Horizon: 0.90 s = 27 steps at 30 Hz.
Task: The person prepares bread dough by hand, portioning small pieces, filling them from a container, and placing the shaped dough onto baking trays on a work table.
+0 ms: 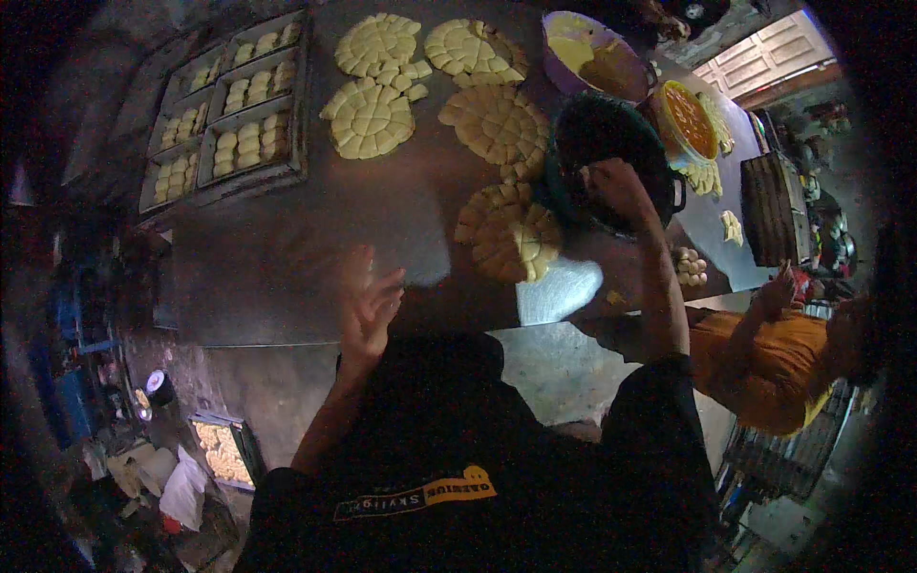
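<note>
My right hand (611, 181) reaches into a large dark bucket (674, 196) with side handles, its fingers curled; what they hold, if anything, is hard to see. My left hand (373, 291) is held over the steel table (248, 277) near its front edge, fingers apart and empty. Between my hands, left of the bucket, lies a round of cut pale dough (508, 237). Several more cut rounds (371, 116) lie toward the back. Small dough balls (690, 267) sit in a group to the right, beside my right forearm.
Divided trays (203, 143) of dough pieces stand at the back left. A purple basin (583, 53) and a yellow bucket of orange filling (686, 119) are behind the dark bucket. A co-worker in orange (764, 353) works at my right. A tray (224, 449) sits low at the lower left.
</note>
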Tool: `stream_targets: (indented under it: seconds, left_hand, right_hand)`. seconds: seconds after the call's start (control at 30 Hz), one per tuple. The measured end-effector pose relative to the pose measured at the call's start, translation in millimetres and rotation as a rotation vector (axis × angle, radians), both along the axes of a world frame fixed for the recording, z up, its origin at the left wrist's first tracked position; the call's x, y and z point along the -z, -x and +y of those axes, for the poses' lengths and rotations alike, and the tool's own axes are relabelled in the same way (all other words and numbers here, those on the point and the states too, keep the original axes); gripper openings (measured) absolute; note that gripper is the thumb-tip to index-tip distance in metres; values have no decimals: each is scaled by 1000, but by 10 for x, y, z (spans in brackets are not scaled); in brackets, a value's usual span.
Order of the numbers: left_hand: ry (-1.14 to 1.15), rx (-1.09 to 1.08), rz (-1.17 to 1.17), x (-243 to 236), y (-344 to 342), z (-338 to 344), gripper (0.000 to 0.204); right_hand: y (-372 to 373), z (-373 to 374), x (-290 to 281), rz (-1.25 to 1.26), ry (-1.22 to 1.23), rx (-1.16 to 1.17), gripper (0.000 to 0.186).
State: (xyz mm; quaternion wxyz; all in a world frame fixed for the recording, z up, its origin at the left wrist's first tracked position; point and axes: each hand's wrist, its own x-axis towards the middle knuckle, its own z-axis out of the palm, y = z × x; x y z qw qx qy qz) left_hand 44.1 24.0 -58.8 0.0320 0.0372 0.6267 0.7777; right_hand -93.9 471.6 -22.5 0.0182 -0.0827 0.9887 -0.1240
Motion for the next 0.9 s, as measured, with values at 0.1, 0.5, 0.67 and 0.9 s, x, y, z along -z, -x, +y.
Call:
stream_targets:
  seconds: [0.1,0.5,0.67,0.9]
  left_hand:
    - [-19,74,-50,-64,40,-136,74]
    - [-109,357,-308,-234,211,-534,39]
    - [-293,211,-442,87,183,-675,36]
    - [20,128,-175,50,224,-750,22]
  right_hand:
    - [-136,-410,-146,53,113,186,25]
    - [-782,-2320,-462,-394,913,413,37]
    - [-1111,-3097,275,-669,1488,319,34]
    - [-1112,-3533,-125,-45,595,-61,40]
